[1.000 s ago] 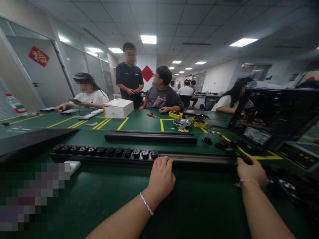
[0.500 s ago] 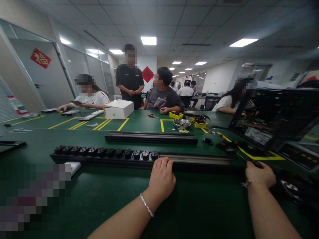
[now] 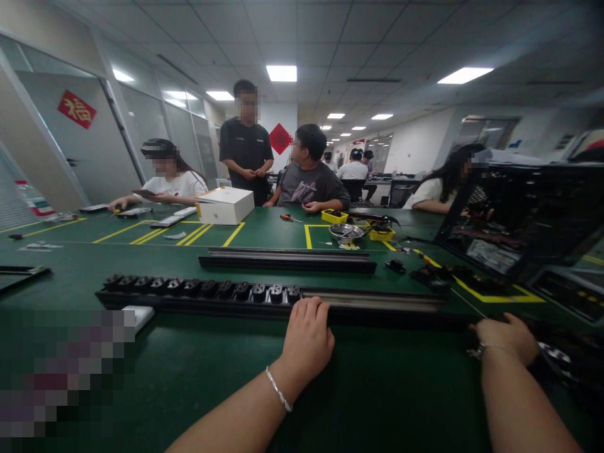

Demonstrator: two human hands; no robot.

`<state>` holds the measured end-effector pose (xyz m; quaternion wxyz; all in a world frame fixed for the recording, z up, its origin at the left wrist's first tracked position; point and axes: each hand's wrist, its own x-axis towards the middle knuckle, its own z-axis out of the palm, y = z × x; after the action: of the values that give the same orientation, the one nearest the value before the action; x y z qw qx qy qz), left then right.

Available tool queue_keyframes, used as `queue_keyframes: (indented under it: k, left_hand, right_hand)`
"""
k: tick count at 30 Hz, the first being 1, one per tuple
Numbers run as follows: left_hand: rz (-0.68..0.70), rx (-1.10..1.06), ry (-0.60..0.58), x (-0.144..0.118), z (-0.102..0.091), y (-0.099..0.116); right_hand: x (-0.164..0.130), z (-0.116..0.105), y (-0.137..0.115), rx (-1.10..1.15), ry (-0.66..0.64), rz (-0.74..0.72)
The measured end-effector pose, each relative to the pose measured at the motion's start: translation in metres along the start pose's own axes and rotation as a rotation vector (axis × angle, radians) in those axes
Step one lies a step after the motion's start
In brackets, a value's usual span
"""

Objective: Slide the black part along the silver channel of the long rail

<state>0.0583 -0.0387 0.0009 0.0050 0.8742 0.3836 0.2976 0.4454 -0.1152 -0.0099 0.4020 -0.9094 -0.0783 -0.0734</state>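
My left hand is closed over the near edge of a long black rail, just right of the socket row. Black socket modules sit side by side in the rail's left part; its right part shows a bare metal-coloured channel. At the rail's right end, my right hand is bent over dark parts, its fingertips hidden; whether it holds anything is unclear. A thin pale line lies just beyond it. Loose black pieces lie behind the rail's right end.
A second black rail lies behind the first. Farther back are a white box, a screwdriver, a metal bowl and yellow bins. A black open case stands at right. Several people sit or stand around.
My right hand has moved right and slightly down, away from the rail's end, uncovering more of the thin pale line. My left hand stays on the rail, and the sockets have not moved.
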Motion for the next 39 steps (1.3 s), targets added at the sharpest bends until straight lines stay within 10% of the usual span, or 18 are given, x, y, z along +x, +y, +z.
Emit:
queue_keyframes:
  k: [8,11,20,39]
  left_hand:
    - [0.01,-0.011,0.026,0.0,0.002,-0.001]
    - [0.008,-0.016,0.036,0.0,0.002,0.0]
    - [-0.125,0.078,0.229,0.001,0.005,-0.005]
    - [-0.162,0.102,0.145,0.003,0.006,-0.009]
  right_hand:
    - [-0.045,-0.013,-0.024,0.136,0.141,0.075]
    - [-0.07,-0.016,-0.039,0.169,0.207,-0.178]
    - [-0.159,0.01,-0.067,0.039,-0.2,-0.954]
    - [-0.177,0.011,-0.075,-0.073,-0.261,-0.912]
